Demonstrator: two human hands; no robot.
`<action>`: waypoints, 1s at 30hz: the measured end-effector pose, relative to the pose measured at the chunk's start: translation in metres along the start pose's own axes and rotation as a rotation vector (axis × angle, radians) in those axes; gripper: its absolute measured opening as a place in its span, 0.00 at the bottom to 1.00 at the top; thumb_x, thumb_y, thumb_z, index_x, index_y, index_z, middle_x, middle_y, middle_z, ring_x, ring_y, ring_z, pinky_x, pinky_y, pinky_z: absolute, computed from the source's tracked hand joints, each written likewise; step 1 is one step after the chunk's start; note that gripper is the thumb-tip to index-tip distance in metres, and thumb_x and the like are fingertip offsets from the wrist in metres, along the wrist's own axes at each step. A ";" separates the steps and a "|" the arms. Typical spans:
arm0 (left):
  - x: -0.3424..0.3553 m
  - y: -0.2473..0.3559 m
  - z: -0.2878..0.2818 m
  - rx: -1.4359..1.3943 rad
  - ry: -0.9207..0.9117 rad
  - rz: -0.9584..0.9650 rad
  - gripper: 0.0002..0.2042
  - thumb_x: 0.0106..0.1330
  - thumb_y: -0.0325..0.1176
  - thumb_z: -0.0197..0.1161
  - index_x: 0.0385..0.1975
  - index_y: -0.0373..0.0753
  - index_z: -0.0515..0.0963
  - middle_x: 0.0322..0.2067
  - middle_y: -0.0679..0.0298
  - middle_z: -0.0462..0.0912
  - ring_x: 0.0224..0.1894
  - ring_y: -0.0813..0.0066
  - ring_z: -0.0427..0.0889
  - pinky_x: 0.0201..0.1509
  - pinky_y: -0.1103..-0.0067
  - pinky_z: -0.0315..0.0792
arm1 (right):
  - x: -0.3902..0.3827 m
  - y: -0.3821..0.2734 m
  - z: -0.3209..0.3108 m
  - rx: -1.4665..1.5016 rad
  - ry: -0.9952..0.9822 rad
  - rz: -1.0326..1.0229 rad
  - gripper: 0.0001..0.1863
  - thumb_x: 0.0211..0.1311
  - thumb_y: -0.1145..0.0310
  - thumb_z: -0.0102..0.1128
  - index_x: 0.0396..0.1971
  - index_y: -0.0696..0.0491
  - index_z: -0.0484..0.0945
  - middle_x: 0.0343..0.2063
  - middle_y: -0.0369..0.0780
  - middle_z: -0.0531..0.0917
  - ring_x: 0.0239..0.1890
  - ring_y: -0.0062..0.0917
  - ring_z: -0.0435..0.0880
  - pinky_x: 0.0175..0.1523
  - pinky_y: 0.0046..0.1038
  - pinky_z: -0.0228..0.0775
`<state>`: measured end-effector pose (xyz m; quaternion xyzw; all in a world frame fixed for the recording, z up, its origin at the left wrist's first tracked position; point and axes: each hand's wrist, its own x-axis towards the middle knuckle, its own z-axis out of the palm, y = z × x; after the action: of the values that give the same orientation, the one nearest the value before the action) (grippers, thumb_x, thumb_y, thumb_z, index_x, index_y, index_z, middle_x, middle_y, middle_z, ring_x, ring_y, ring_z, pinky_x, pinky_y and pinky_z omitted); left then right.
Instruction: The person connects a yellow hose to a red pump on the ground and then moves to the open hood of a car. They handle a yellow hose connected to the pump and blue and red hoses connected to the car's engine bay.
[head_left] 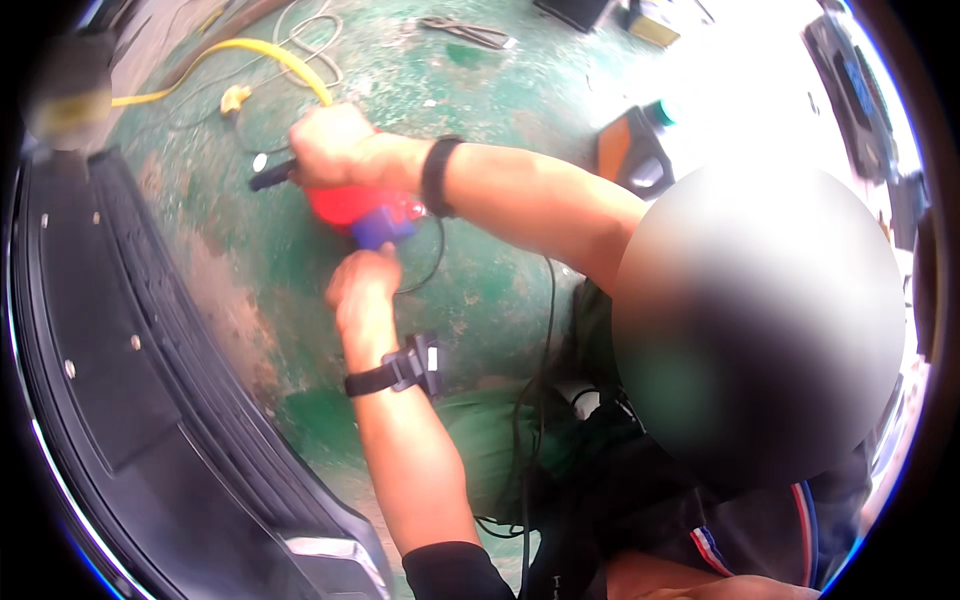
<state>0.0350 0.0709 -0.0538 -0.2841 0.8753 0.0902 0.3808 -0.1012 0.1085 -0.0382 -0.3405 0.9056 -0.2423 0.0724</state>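
My right hand (335, 145), entering from the right with a black band at the wrist, is closed around a short black handle (272, 177). Under it, close to the floor, sits a rounded red object (345, 207); blur hides its kind. A blue-purple piece (382, 228) lies against its near side. My left hand (365, 280), just below, has curled fingers, and its thumb meets the blue-purple piece. A strapped black device (415, 366) is on my left wrist. A thin black cable (440, 262) curves beside both objects. The fingertips of both hands are smeared or hidden.
A long black panel (110, 330) fills the left side. Across the green floor, a yellow hose (255, 46) runs behind my right hand, near a yellow connector (235, 98). A dark jug (635, 150) with a green cap stands right. A large blurred round patch covers the right side.
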 end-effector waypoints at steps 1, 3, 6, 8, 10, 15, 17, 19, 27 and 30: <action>0.004 -0.005 0.001 -0.075 0.026 -0.011 0.33 0.68 0.59 0.47 0.53 0.31 0.77 0.59 0.44 0.73 0.64 0.51 0.71 0.67 0.63 0.64 | 0.001 0.001 -0.001 0.011 -0.024 -0.008 0.18 0.52 0.53 0.67 0.30 0.54 0.86 0.31 0.47 0.86 0.37 0.42 0.86 0.45 0.39 0.79; 0.020 -0.019 0.023 -0.122 0.146 0.024 0.41 0.64 0.64 0.53 0.53 0.21 0.71 0.56 0.37 0.73 0.59 0.46 0.75 0.62 0.62 0.69 | 0.005 -0.005 0.002 0.015 -0.022 -0.042 0.17 0.52 0.54 0.67 0.30 0.54 0.86 0.32 0.46 0.86 0.39 0.41 0.86 0.46 0.38 0.78; 0.028 -0.016 0.045 -0.168 0.299 0.016 0.49 0.59 0.65 0.60 0.57 0.16 0.58 0.55 0.33 0.70 0.56 0.42 0.75 0.60 0.60 0.70 | 0.007 -0.009 0.003 0.067 -0.064 -0.085 0.16 0.53 0.55 0.66 0.30 0.54 0.86 0.32 0.45 0.86 0.40 0.41 0.86 0.46 0.37 0.78; 0.032 -0.006 0.053 -0.209 0.416 0.049 0.46 0.59 0.63 0.61 0.54 0.18 0.60 0.52 0.35 0.72 0.54 0.42 0.76 0.58 0.59 0.71 | 0.009 -0.009 -0.003 0.090 -0.096 -0.122 0.15 0.53 0.57 0.65 0.30 0.54 0.86 0.32 0.45 0.86 0.40 0.41 0.86 0.46 0.37 0.78; 0.032 0.000 0.054 -0.224 0.482 0.055 0.44 0.59 0.63 0.61 0.53 0.19 0.62 0.51 0.36 0.72 0.54 0.42 0.76 0.57 0.58 0.71 | 0.012 -0.003 -0.013 0.128 -0.146 -0.127 0.14 0.54 0.58 0.62 0.30 0.54 0.86 0.32 0.45 0.86 0.40 0.41 0.86 0.46 0.38 0.77; 0.033 0.006 0.058 -0.183 0.593 0.043 0.38 0.60 0.60 0.62 0.49 0.24 0.65 0.47 0.39 0.75 0.49 0.41 0.79 0.52 0.56 0.73 | 0.022 0.026 -0.034 0.230 0.040 -0.125 0.15 0.54 0.60 0.57 0.31 0.55 0.86 0.30 0.47 0.86 0.37 0.43 0.86 0.44 0.40 0.77; 0.030 0.009 0.052 -0.194 0.565 0.017 0.39 0.60 0.61 0.62 0.49 0.23 0.66 0.48 0.38 0.76 0.51 0.42 0.78 0.55 0.57 0.72 | 0.023 0.036 -0.043 0.256 0.151 -0.104 0.16 0.54 0.59 0.57 0.31 0.55 0.86 0.29 0.48 0.85 0.35 0.44 0.86 0.43 0.41 0.77; 0.033 0.011 0.052 -0.186 0.552 0.028 0.40 0.59 0.62 0.61 0.49 0.22 0.68 0.48 0.38 0.77 0.52 0.43 0.78 0.56 0.58 0.71 | 0.021 0.049 -0.043 0.285 0.236 -0.096 0.16 0.54 0.58 0.57 0.29 0.56 0.86 0.26 0.49 0.85 0.33 0.45 0.85 0.41 0.42 0.77; 0.045 -0.026 0.034 -0.112 0.618 0.079 0.34 0.59 0.55 0.66 0.55 0.31 0.70 0.49 0.47 0.80 0.52 0.48 0.79 0.56 0.59 0.70 | 0.021 0.074 -0.046 0.307 0.386 -0.047 0.18 0.52 0.56 0.59 0.27 0.57 0.85 0.28 0.52 0.84 0.36 0.47 0.85 0.44 0.43 0.77; 0.050 -0.034 0.034 -0.063 0.675 0.070 0.33 0.62 0.51 0.66 0.59 0.33 0.68 0.49 0.47 0.81 0.52 0.47 0.79 0.55 0.59 0.71 | 0.018 0.088 -0.041 0.317 0.365 -0.034 0.17 0.52 0.57 0.59 0.27 0.57 0.85 0.29 0.51 0.85 0.37 0.47 0.85 0.46 0.43 0.76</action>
<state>0.0479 0.0338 -0.1117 -0.2792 0.9580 0.0312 0.0576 -0.1777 0.1700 -0.0447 -0.2905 0.8484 -0.4403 -0.0440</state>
